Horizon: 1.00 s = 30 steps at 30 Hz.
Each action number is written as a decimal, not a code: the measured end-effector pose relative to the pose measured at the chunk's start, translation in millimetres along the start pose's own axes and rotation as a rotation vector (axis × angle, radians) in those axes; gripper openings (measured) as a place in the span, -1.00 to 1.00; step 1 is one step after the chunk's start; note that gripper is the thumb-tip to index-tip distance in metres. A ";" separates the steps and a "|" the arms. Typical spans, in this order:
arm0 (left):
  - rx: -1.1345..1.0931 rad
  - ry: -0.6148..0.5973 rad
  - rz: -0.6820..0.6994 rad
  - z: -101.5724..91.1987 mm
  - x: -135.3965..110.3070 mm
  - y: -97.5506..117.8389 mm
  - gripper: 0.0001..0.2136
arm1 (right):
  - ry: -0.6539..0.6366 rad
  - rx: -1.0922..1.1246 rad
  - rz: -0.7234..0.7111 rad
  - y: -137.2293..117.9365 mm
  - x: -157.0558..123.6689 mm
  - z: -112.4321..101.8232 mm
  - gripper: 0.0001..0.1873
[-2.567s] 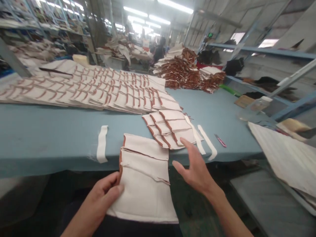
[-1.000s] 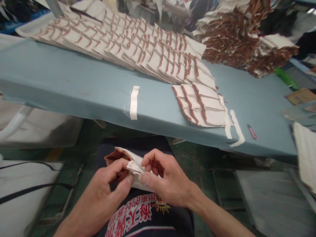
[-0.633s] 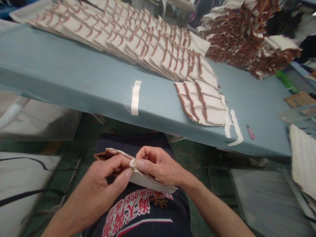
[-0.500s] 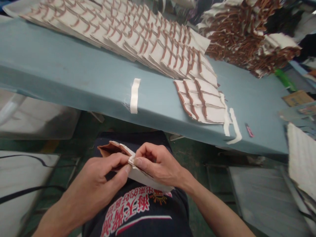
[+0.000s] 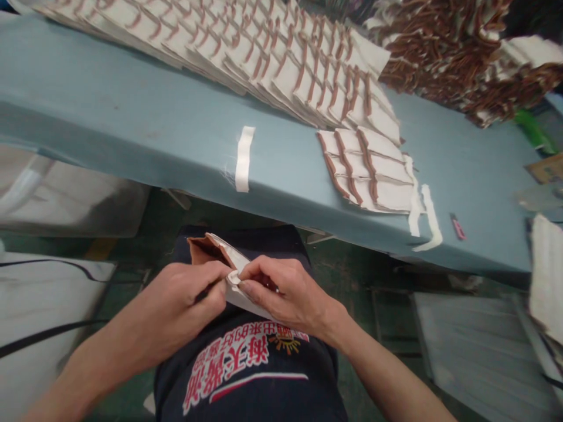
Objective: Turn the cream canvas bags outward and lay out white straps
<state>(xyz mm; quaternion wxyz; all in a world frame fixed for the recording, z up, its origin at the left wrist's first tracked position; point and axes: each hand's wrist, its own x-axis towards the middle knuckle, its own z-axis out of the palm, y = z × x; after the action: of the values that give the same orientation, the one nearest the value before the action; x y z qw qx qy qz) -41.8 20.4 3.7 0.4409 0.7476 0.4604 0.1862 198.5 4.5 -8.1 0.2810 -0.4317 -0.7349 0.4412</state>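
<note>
Both my hands are low over my lap, below the table's front edge. My left hand point(image 5: 187, 299) and my right hand point(image 5: 281, 293) pinch a small stack of cream fabric pieces with brown edging point(image 5: 220, 253), thumbs and forefingers meeting at its near corner. The stack tilts up toward the left, and its brown side shows there. Most of its lower part is hidden behind my fingers.
A blue-covered table point(image 5: 123, 129) runs across in front. On it lie long overlapping rows of cream pieces point(image 5: 246, 53), a small fanned group point(image 5: 369, 173), white strips point(image 5: 243, 158) point(image 5: 428, 220) and a pink item point(image 5: 458, 227). A heap of brown-edged pieces point(image 5: 457, 53) lies at the far right.
The stack came off the table edge down to my lap. Both hands closed on its corner and keep working it; the view has tilted further down.
</note>
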 end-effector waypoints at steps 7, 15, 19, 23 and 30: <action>-0.297 0.008 -0.058 -1.0 -0.7 12.1 -0.71 | 0.022 -0.032 -0.066 -14.8 -7.0 -13.6 -0.86; -0.221 0.086 -0.058 11.7 3.7 20.8 -0.67 | 0.025 -0.321 -0.142 -17.2 -9.8 -23.7 -0.86; -0.228 0.091 -0.082 16.5 -0.3 19.2 -0.64 | 0.043 -0.439 -0.180 -17.2 -8.0 -26.6 -0.82; -0.192 0.057 -0.082 15.8 -0.3 24.8 -0.66 | 0.067 -0.475 -0.189 -18.4 -7.3 -27.9 -0.75; -0.207 0.021 -0.018 19.1 4.3 19.4 -0.70 | 0.104 -0.156 -0.014 -19.7 -6.5 -24.2 -0.80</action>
<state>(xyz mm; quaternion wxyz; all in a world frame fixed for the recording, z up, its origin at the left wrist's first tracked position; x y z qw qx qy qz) -16.4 11.0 8.9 0.5124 0.6921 0.4499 0.2368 213.2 3.9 20.3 0.2876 -0.4695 -0.7543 0.3576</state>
